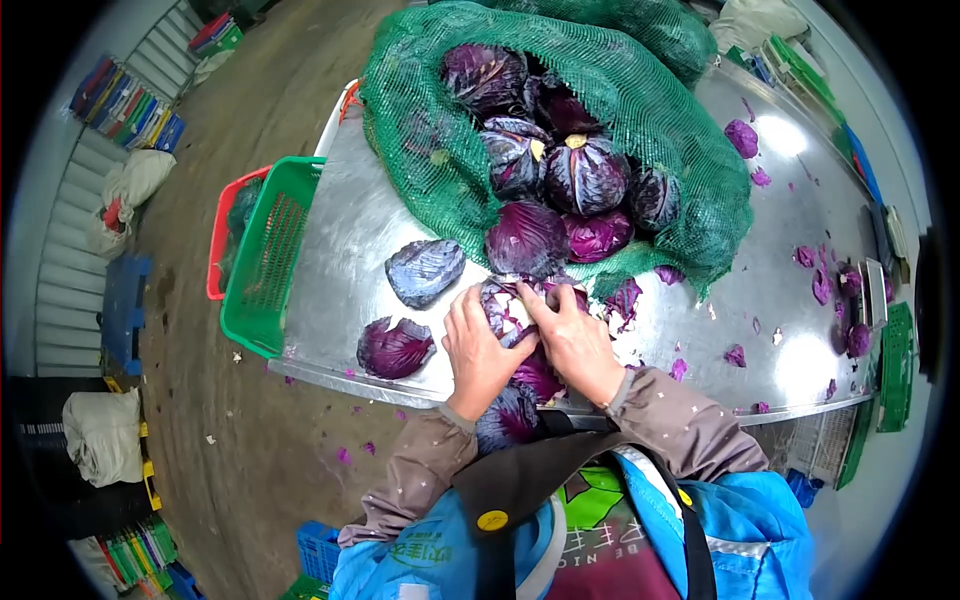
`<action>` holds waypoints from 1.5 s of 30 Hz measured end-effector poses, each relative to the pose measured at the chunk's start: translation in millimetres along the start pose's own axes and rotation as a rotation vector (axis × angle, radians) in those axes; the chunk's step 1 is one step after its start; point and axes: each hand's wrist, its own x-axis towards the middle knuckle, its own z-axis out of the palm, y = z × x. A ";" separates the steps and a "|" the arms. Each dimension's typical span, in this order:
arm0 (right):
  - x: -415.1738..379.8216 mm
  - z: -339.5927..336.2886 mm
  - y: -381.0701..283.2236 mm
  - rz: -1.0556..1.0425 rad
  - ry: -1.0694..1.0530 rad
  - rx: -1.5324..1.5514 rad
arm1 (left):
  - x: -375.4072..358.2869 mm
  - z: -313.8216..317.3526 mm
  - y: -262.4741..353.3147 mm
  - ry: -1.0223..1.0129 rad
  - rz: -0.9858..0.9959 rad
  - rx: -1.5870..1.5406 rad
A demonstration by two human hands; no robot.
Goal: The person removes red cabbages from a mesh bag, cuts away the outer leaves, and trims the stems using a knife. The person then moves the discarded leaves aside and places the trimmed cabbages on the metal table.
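Observation:
Both my hands grip a red cabbage (503, 303) at the table's near edge, its pale cut part facing up. My left hand (480, 345) wraps its left side, thumb pointing inward. On the other side my right hand (572, 340) presses with thumb and fingers, partly covering the cabbage. Loose outer leaves lie to the left: a greyish one (425, 272) and a purple one (395, 348). More leaves (508, 418) sit below my hands against the edge. Just beyond, whole red cabbages (587, 175) spill from the mouth of a green mesh sack (660, 125).
The metal table (335, 240) carries purple leaf scraps (735, 355) on its right. Green (262, 270) and red (222, 240) plastic baskets stand at its left edge. Stacked crates (128, 105) line the left wall. A green crate (895, 368) is at the far right.

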 end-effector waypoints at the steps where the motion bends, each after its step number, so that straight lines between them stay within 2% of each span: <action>1: 4.2 0.7 0.5 0.001 0.020 -0.077 | 2.2 1.5 5.8 0.024 0.000 0.030; 4: 22.5 -3.3 12.2 -0.076 -0.013 -0.122 | 13.7 1.9 6.7 -0.040 -0.061 0.018; 8: 42.1 -9.9 51.2 -0.341 -0.039 -0.213 | 12.3 1.8 14.5 -0.036 -0.016 0.101; 10: 42.3 -5.5 49.5 -0.325 -0.055 -0.189 | 9.6 3.0 15.5 -0.049 -0.029 0.094; 12: 46.2 -0.1 35.7 -0.084 -0.014 -0.207 | 8.1 4.2 14.5 -0.017 0.005 0.089; 14: 50.6 3.9 38.5 -0.043 0.038 -0.169 | 6.0 4.9 12.6 -0.024 -0.008 0.080; 16: 53.7 8.3 51.5 -0.101 0.006 -0.132 | 2.2 4.9 15.1 -0.030 0.021 0.107; 18: 57.9 11.0 60.3 0.026 -0.044 -0.068 | 1.0 4.6 19.2 -0.074 -0.022 0.082; 20: 62.2 17.5 93.7 0.207 -0.074 -0.031 | -7.3 5.3 16.3 -0.085 0.097 0.111; 22: 57.4 36.5 122.2 0.252 -0.120 0.043 | -16.7 -1.5 1.4 -0.116 0.194 0.020; 24: 52.7 41.5 117.6 0.276 -0.036 0.091 | -11.9 -4.4 -24.3 -0.072 0.195 -0.161; 26: 49.5 37.5 117.8 0.230 -0.017 0.127 | -1.8 -23.6 -47.2 -0.204 0.089 -0.407; 28: 39.6 33.8 110.3 0.305 -0.060 0.240 | -5.9 -25.2 -73.8 -0.091 -0.060 -0.459; 30: 23.0 20.9 91.9 0.278 -0.006 0.407 | -5.5 -41.7 -72.4 -0.044 -0.352 -0.412; 31: 11.2 21.1 85.0 0.264 0.017 0.433 | -2.8 -46.4 -64.3 -0.122 -0.410 -0.524; 34: -18.6 13.4 66.4 0.269 -0.020 0.467 | 8.8 -26.1 -47.9 -0.002 -0.327 -0.231; 36: -39.2 20.1 75.7 0.217 -0.086 0.472 | 21.0 -20.6 -14.8 -0.032 -0.266 -0.035; 38: -38.5 16.2 79.9 0.288 -0.120 0.281 | 21.2 -8.5 -9.2 -0.035 -0.133 0.037; 40: -29.0 29.6 94.5 0.392 -0.073 0.366 | 17.9 -8.3 -15.8 -0.069 0.003 -0.046; 42: -19.6 29.5 96.8 0.450 -0.010 0.290 | 11.3 -15.0 -35.0 -0.121 0.143 -0.210; 44: -8.2 10.9 92.9 0.415 0.113 0.245 | 1.1 -25.0 -37.7 -0.137 0.159 -0.263; 45: -5.2 -4.3 80.6 0.349 0.108 0.265 | -1.8 -26.3 -34.4 -0.123 0.145 -0.252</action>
